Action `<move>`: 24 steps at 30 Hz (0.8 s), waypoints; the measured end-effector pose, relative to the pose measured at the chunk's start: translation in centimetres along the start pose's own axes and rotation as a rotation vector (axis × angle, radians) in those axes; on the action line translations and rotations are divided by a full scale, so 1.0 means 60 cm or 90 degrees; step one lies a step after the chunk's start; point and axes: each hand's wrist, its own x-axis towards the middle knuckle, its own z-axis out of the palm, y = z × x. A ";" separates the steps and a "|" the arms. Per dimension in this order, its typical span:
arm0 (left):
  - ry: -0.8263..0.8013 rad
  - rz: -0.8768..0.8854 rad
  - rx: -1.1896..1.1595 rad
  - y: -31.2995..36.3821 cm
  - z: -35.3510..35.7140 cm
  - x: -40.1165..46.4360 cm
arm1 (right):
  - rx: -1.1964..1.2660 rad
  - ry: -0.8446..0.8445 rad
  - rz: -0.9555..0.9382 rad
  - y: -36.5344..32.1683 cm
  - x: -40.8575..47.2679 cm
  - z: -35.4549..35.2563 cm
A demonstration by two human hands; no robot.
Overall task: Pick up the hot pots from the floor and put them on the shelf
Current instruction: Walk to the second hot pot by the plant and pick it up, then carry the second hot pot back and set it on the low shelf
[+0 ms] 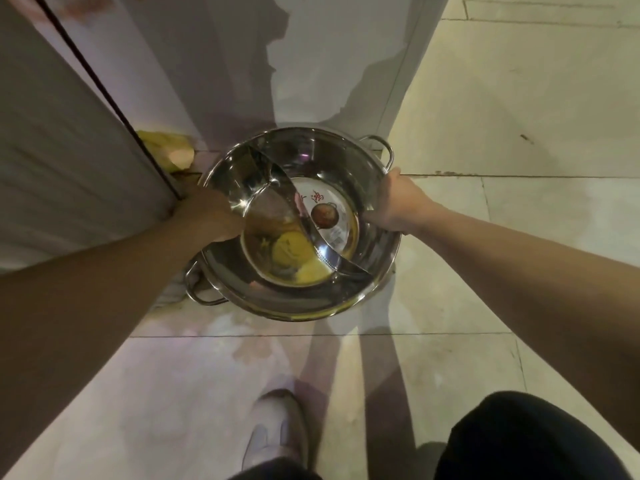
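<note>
**Both hands on the rim of a divided steel pot**

Nearest the camera, a dark-trousered knee [526, 441] fills the lower right corner, with a pale grey shoe [277, 431] planted on the tiles beside it.

Both bare forearms reach forward and down, converging on a round, shiny stainless-steel hot pot with an S-shaped divider [299, 225]. The left hand [209, 216] is closed over the pot's left rim, thumb side inward and fingers hidden beneath the edge. The right hand [398, 202] clasps the right rim, thumb lying inside the wall and fingers wrapped under. So the pot sits between the two hands, gripped on opposite sides, its two loop handles left free: one at the upper right [382, 147], one at the lower left [197, 285].

Whether the pot is off the ground cannot be told. A round paper label with red characters [323, 209] lies in the right compartment of the pot; the left compartment shows a yellowish reflection.

Beneath is a glossy beige tiled floor [519, 237]. A grey ribbed panel [69, 150] stands just left of the pot, with a crumpled yellow scrap [169, 150] at its base.
</note>
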 end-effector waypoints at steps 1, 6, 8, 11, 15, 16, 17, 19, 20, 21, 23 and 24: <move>0.008 0.007 -0.010 0.002 -0.007 -0.002 | -0.007 0.007 0.001 0.000 -0.003 0.000; 0.027 0.030 -0.047 0.011 -0.020 -0.022 | 0.049 0.010 0.118 0.023 -0.020 0.006; 0.038 0.029 -0.039 0.021 -0.030 -0.035 | 0.076 0.028 0.132 0.035 -0.034 -0.005; 0.054 0.039 -0.043 0.049 -0.078 -0.078 | 0.066 0.047 0.138 0.041 -0.071 -0.051; 0.051 0.081 0.017 0.088 -0.192 -0.154 | 0.133 0.075 0.165 0.022 -0.136 -0.155; 0.055 0.089 0.059 0.096 -0.226 -0.176 | 0.116 0.082 0.162 0.010 -0.155 -0.190; 0.057 0.090 0.093 0.103 -0.262 -0.199 | 0.099 0.093 0.154 -0.004 -0.172 -0.230; 0.060 0.077 0.119 0.121 -0.337 -0.256 | 0.081 0.111 0.146 -0.035 -0.213 -0.318; 0.057 0.064 0.122 0.134 -0.373 -0.292 | 0.084 0.117 0.142 -0.053 -0.236 -0.364; 0.052 0.052 0.121 0.148 -0.407 -0.329 | 0.090 0.127 0.137 -0.067 -0.260 -0.410; 0.018 0.067 0.112 0.180 -0.478 -0.410 | 0.099 0.139 0.140 -0.094 -0.318 -0.505; 0.007 0.069 0.091 0.196 -0.515 -0.448 | 0.099 0.143 0.142 -0.105 -0.351 -0.555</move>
